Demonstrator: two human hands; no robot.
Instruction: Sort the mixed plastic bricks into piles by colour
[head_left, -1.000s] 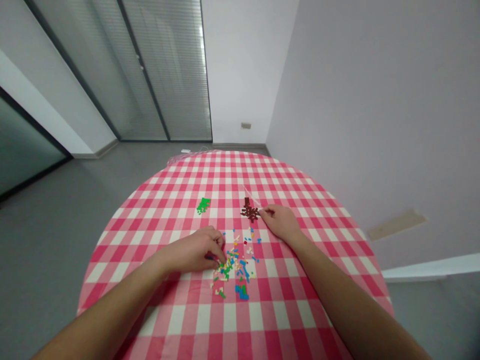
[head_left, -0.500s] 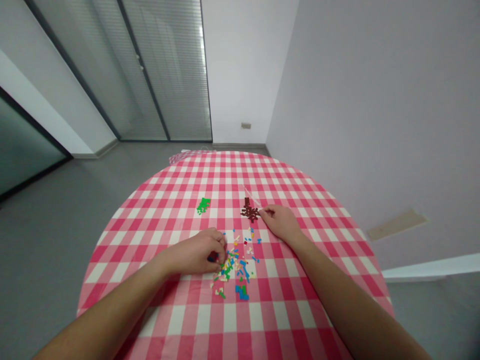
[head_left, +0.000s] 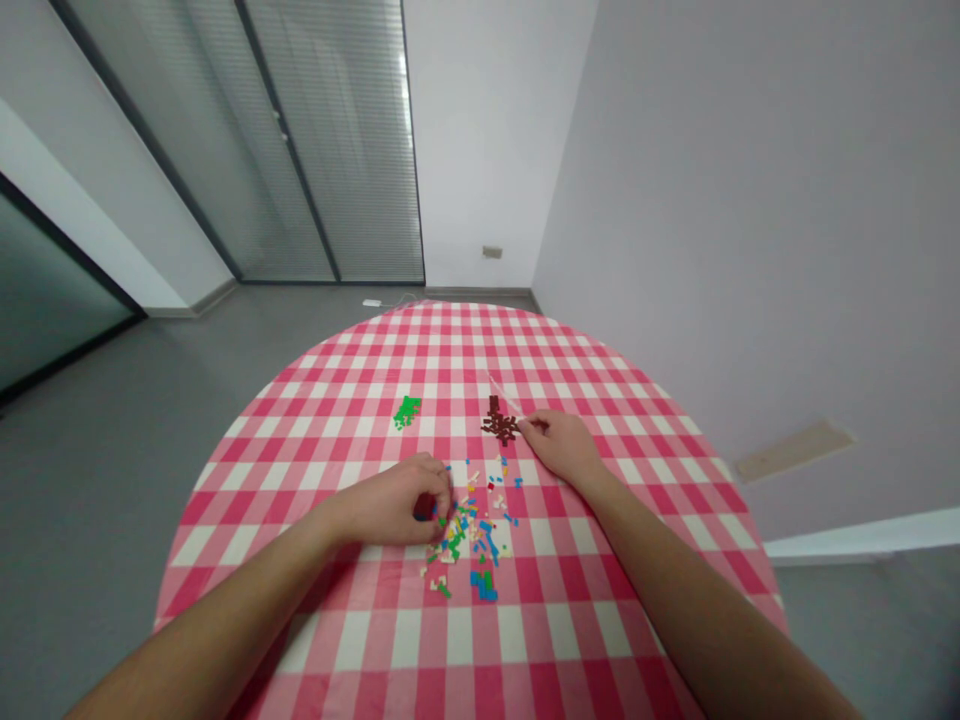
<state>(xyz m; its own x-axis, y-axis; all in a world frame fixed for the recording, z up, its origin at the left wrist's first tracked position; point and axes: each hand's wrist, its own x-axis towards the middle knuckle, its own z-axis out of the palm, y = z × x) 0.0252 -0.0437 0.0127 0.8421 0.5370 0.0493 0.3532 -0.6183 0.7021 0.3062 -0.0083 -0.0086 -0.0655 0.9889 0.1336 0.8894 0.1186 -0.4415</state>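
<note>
Small toy building bricks in blue, green, yellow, white and red lie scattered in a mixed pile [head_left: 469, 525] on the checked tablecloth. At the pile's left side, my left hand [head_left: 401, 503] rests with fingers curled and thumb bent toward them. Any piece in that grasp is too small to make out. My right hand [head_left: 564, 445] lies beside a heap of dark brown bricks [head_left: 499, 425], thumb and forefinger pinched at its right edge. What they pinch, if anything, cannot be told. Farther left sits a heap of green bricks [head_left: 406, 411], apart from both hands.
A red and white checked tablecloth [head_left: 375, 640] covers the round table. Behind the brown heap runs a thin pale strip [head_left: 504, 392]. A white power strip [head_left: 372, 303] lies on the floor past the far edge. A plain wall [head_left: 750, 250] stands to the right.
My left hand has shifted very slightly at the mixed pile. The right hand stays put. A checked cloth patch at the far left table edge no longer shows, leaving the white strip in view.
</note>
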